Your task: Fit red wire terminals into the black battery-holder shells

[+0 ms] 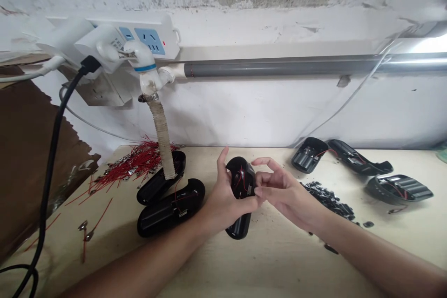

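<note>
I'm watching from the head cam: my L hand [223, 200] has the black plastic shell [240, 181] gripped upright-ish, thumb up one side, fingers wrapped behind, so it's a firm hold, w/ the shell's lower end hanging below the hand just above the pale wooden tabletop [279, 260]. Red wires [244, 186] run across the shell's dark face. My R hand [289, 195] is beside it, partly spread, not closed: index finger [265, 162] arched above the shell, the other fingertips [257, 191] right at its R edge. Can't tell if they actually touch. Nothing's pinched in the R hand. L of my hands, 2 similar black shells [171, 209] lie on the table, one nearly against the other, w/ a bundle of red wires w/ metal terminals [139, 163] behind them & a few loose ones [85, 230] nearer the table edge. R of my hands there's a heap of small black parts [328, 200], and beyond it 3 open black shells [398, 189] w/ metal contacts & red wire inside. Up behind: a wrapped hose [161, 139] rising to a white pipe fitting, a grey pipe [279, 66], a white power strip [153, 39] and a black cable [49, 158] hanging down on the L.
</note>
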A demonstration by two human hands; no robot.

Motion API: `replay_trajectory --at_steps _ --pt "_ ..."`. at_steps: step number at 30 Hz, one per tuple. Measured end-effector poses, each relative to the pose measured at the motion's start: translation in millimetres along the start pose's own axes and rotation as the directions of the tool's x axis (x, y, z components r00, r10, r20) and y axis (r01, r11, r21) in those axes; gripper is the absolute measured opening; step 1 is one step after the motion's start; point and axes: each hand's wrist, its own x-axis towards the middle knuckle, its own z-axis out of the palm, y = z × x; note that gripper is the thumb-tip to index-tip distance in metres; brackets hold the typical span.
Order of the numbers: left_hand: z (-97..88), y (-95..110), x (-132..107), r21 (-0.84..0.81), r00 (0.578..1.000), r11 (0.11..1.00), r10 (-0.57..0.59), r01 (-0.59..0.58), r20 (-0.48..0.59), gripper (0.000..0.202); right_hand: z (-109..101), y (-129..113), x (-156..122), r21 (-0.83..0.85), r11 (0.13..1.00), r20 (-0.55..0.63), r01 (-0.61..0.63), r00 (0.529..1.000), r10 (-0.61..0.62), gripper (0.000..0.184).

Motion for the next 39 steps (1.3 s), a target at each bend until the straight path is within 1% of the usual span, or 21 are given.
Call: replay_trajectory --at_steps 2,4,7,11,14,16,18,21,24,27,30,34,35,39 --pt "0.1 -2 0 -0.013 1.0 1.0 0.024 -0.024 0.019 0.135 -1 -1 0 -0.007 0.999 -0.01 -0.037 0.999 0.037 0.069" --pt "0.3 -2 0 -0.029 0.998 0.999 0.045 -0.044 0.051 0.137 -2 -1 0 -0.015 0.997 0.0 -0.076 0.997 0.076 0.078" --pt "0.8 0 -1 -0.025 0.995 0.999 0.036 -0.034 0.089 0.138 -3 -2 0 -0.004 0.993 0.054 -0.118 0.992 0.118 0.076" --pt "0.8 0 -2 -0.011 0.997 1.0 0.006 -0.005 0.073 0.134 -3 -3 0 -0.013 0.99 0.09 -0.141 0.986 0.141 0.069" --pt "0.4 -1 -3 -0.017 0.998 1.0 -0.011 0.012 0.054 0.13 -2 -2 0 -0.068 0.995 0.076 -0.076 0.994 0.081 0.062" --pt "0.6 -1 -5 -0.035 0.998 0.999 -0.032 0.034 0.05 0.131 -1 0 0 -0.133 0.991 0.051 0.003 0.999 0.004 0.054" --pt "1.6 1 -7 -0.072 0.997 0.996 -0.05 0.054 0.066 0.134 0 1 -1 -0.186 0.981 0.047 0.05 0.998 -0.042 0.049" --pt "3.8 4 -10 -0.113 0.996 0.992 -0.043 0.052 0.082 0.14 0 3 -2 -0.195 0.977 0.109 0.09 0.992 -0.069 0.043" --pt "5.3 7 -12 -0.083 0.998 0.996 -0.012 0.016 0.054 0.143 -1 5 -2 -0.175 0.976 0.169 0.133 0.98 -0.103 0.035" --pt "5.8 7 -11 -0.068 1.0 0.998 0.003 -0.001 0.03 0.145 0 6 -2 -0.169 0.977 0.165 0.133 0.981 -0.105 0.039" --pt "6.4 5 -10 -0.108 1.0 0.994 0.001 0.002 0.024 0.146 1 6 -2 -0.158 0.979 0.155 0.129 0.982 -0.105 0.046" --pt "6.8 3 -8 -0.139 1.0 0.99 -0.015 0.019 0.027 0.144 1 7 -3 -0.127 0.988 0.161 0.087 0.985 -0.066 0.067" --pt "6.4 2 -8 -0.136 0.999 0.991 -0.013 0.018 0.033 0.143 1 8 -4 -0.134 0.987 0.157 0.092 0.985 -0.071 0.069" --pt "3.8 -1 -7 -0.114 0.995 0.993 0.018 -0.007 0.095 0.135 0 12 -3 -0.14 0.979 0.143 0.148 0.981 -0.128 0.062"
